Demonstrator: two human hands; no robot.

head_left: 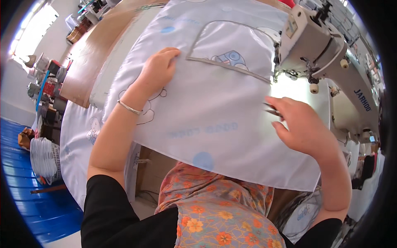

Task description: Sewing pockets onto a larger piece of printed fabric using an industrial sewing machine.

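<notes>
A large white cloth (pixel 198 99) with pale blue prints lies spread over the sewing table and hangs past its near edge. Sewn on its upper part is a panel with grey binding (pixel 229 68) along its edges, and a blue printed picture shows inside it. My left hand (pixel 159 68) rests on the cloth, left of the panel, its fingers loosely stretched out and holding nothing. Below the sewing machine's needle area, my right hand (pixel 295 122) grips small thread snips (pixel 273 110), whose dark tips point left over the cloth. The palm hides the rest of them.
The white sewing machine (pixel 322 53) stands at the right, its lamp lighting the cloth beside the needle. Thread spools (pixel 53 68) are racked at the far left. A white basket (pixel 44 159) stands on the blue floor covering (pixel 41 202). More printed cloth (pixel 80 136) hangs at the left.
</notes>
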